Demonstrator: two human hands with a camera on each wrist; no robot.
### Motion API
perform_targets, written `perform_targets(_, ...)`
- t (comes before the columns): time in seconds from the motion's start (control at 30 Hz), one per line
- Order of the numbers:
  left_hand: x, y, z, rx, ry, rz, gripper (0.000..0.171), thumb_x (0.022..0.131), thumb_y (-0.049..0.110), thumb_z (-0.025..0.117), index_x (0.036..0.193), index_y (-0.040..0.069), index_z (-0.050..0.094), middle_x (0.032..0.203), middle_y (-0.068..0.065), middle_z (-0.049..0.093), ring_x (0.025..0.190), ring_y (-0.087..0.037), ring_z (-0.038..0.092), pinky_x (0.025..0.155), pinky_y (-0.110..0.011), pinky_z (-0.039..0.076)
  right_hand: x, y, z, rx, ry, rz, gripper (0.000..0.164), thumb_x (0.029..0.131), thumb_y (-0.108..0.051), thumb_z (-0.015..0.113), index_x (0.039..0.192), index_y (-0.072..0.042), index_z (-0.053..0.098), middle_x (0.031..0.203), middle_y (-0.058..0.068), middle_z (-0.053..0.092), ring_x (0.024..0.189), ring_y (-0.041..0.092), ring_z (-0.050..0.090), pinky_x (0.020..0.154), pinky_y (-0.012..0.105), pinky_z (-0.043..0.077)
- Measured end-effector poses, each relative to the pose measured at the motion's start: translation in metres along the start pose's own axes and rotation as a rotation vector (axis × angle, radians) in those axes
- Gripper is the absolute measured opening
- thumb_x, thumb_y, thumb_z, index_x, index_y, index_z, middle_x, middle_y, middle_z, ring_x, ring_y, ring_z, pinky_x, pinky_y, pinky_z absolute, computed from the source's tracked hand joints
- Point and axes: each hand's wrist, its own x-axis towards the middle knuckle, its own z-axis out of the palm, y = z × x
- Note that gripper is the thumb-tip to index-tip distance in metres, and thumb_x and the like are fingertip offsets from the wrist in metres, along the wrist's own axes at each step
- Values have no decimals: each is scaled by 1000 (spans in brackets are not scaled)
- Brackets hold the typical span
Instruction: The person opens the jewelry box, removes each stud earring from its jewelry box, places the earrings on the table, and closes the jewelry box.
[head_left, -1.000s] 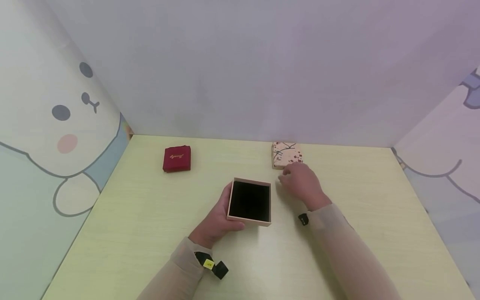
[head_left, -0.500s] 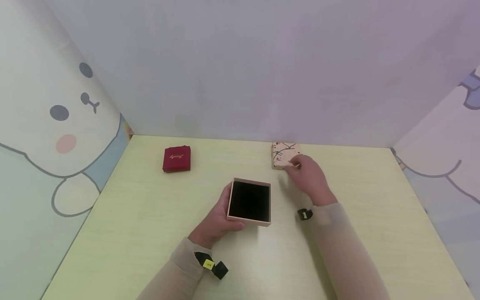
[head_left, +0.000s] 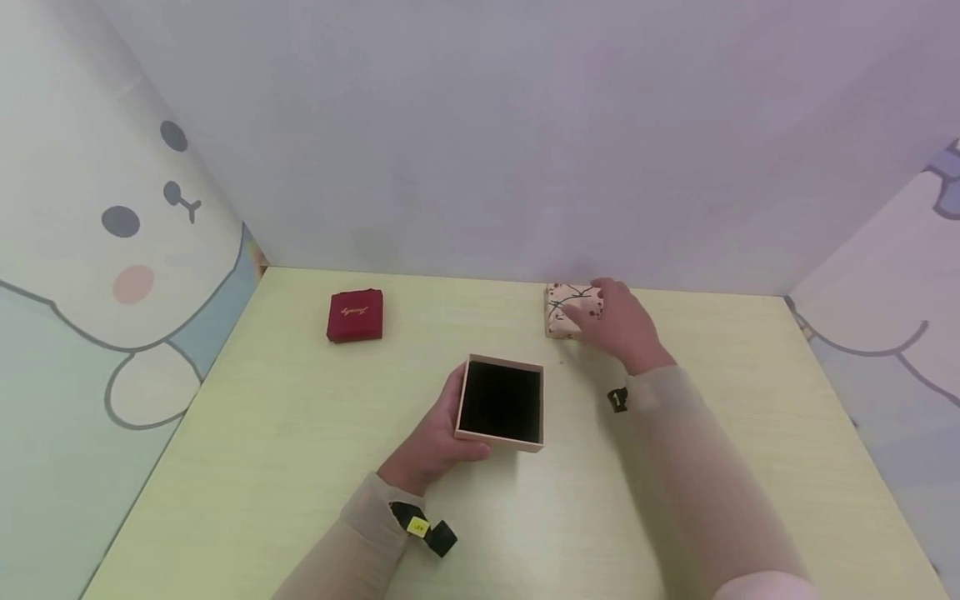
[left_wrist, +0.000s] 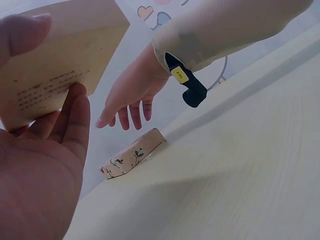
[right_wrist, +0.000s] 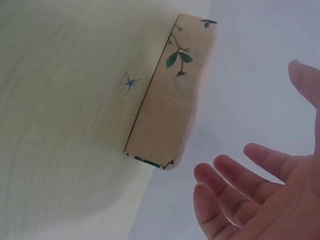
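Observation:
My left hand (head_left: 435, 437) grips a pale square open box (head_left: 500, 447) with a black interior, held tilted above the table. Its underside, printed with small dark writing, shows in the left wrist view. A flower-patterned box lid or box (head_left: 562, 315) lies at the back of the table. Over its right side hovers my right hand (head_left: 618, 327), fingers spread and relaxed, holding nothing; the right wrist view shows them apart from the patterned box (right_wrist: 172, 95). A tiny blue star-shaped piece (right_wrist: 130, 84) lies on the table beside that box.
A dark red box (head_left: 356, 315) with gold lettering sits at the back left of the yellowish table (head_left: 300, 442). Behind stands a plain pale wall (head_left: 480, 150), with cartoon-printed panels on both sides.
My right hand has moved forward from the patterned box's front edge to above it, and its fingers have spread. A tiny piece now shows on the table before it. The left hand stays still.

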Motion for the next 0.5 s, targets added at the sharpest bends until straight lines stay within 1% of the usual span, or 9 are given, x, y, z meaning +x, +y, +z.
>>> perform_targets(0.17,0,0,0,-5,6,-15,113,79,3,84,162,22,10,156,-12,29,132,-35,38,104,-43,46,10,0,-1,-87,-85,0,99,90,-70,62,157,-4,31,155,27,34,135,46,41,107,64,38)
perform_targets(0.3,1,-1,0,-2,11,-16,113,80,2,84,163,23,10,157,-12,29,132,-36,38,104,-44,46,17,2,0,-164,-113,-13,104,88,-72,63,159,-6,28,155,27,33,138,47,38,105,65,39)
perform_targets(0.5,1,-2,-2,-3,10,-13,112,80,2,84,162,23,11,156,-12,30,132,-36,37,104,-44,45,28,4,1,-214,-151,-18,106,84,-72,68,160,-10,27,157,26,32,138,49,37,102,66,41)
